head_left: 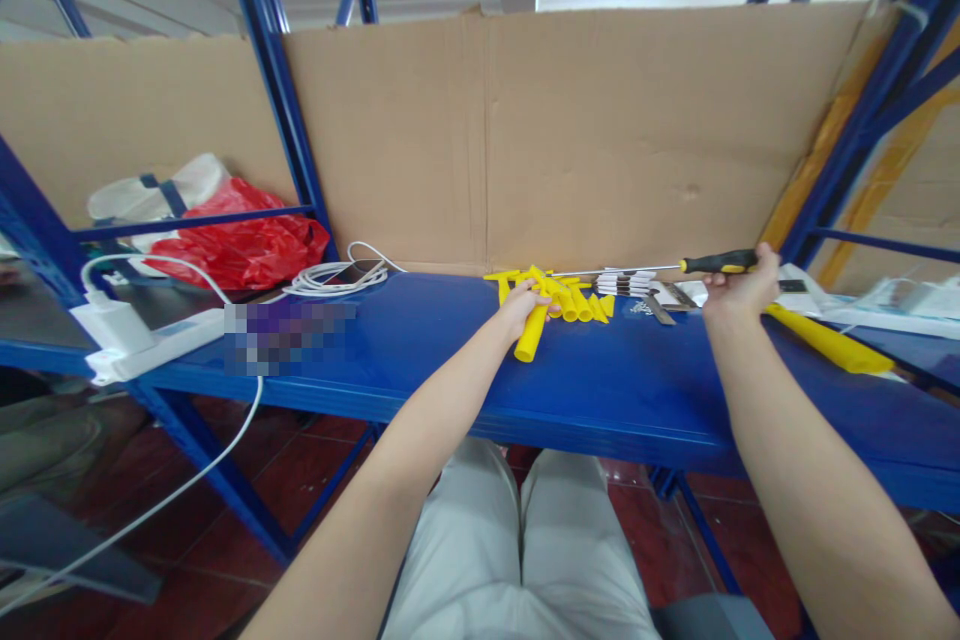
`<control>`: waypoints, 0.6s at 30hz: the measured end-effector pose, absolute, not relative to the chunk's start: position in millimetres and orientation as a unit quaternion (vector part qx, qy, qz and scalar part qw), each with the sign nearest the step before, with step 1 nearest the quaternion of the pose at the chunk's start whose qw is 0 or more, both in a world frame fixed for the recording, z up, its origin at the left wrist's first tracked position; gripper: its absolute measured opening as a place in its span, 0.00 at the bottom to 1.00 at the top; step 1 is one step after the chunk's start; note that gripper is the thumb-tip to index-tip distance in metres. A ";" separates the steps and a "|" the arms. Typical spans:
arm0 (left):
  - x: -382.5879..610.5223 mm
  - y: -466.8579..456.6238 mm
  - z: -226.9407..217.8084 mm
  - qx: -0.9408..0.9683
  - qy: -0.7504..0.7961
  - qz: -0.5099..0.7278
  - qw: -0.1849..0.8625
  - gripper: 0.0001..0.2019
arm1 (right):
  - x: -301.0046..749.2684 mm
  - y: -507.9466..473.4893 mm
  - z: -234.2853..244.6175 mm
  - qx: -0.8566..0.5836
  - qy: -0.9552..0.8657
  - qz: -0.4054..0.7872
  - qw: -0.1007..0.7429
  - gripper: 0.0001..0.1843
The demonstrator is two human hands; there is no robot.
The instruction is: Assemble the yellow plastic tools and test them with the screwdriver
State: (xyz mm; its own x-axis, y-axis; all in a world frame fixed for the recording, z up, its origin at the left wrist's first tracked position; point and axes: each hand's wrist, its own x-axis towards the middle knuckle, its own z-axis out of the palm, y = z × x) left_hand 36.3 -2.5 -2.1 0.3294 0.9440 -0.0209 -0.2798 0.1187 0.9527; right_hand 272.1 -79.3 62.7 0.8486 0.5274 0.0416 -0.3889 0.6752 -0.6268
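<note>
My left hand [523,306] is wrapped round a yellow tube [531,336], whose round end points down toward the table's front edge. In my right hand [739,288] is a screwdriver, gripped by its black-and-yellow handle [716,263]. Its long thin shaft reaches left, with the far end at the yellow parts near my left hand; whether it touches the tube I cannot tell. Several shorter yellow tube pieces [583,306] lie just right of that hand. Between the hands are a stack of small white-and-dark items [624,282] and a flat metal piece [660,310].
A long yellow tube [832,340] lies right of my right forearm. On the left are a white power strip [176,340], a coiled white cable [337,277] and a red plastic bag [244,238]. A cardboard panel [600,140] stands behind the blue tabletop [442,330].
</note>
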 end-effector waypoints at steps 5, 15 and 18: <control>36.4 -3.8 -1.0 0.477 0.345 0.461 0.663 0.29 | 272.5 -79.4 62.3 -0.322 -0.111 0.247 0.907 0.11; 37.8 -3.6 -2.4 0.479 0.341 0.461 0.665 0.28 | 273.8 -79.2 62.3 -0.327 -0.106 0.241 0.908 0.12; 37.8 -2.3 -3.7 0.482 0.337 0.459 0.666 0.28 | 273.5 -79.6 62.4 -0.325 -0.108 0.241 0.908 0.13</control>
State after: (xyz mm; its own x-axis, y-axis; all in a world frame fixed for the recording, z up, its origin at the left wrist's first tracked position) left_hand 37.8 -2.3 -3.7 0.3520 0.9360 -0.0067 -0.2852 0.1140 0.9517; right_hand 273.5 -79.6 62.4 0.8600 0.5087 0.0391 -0.3683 0.6721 -0.6424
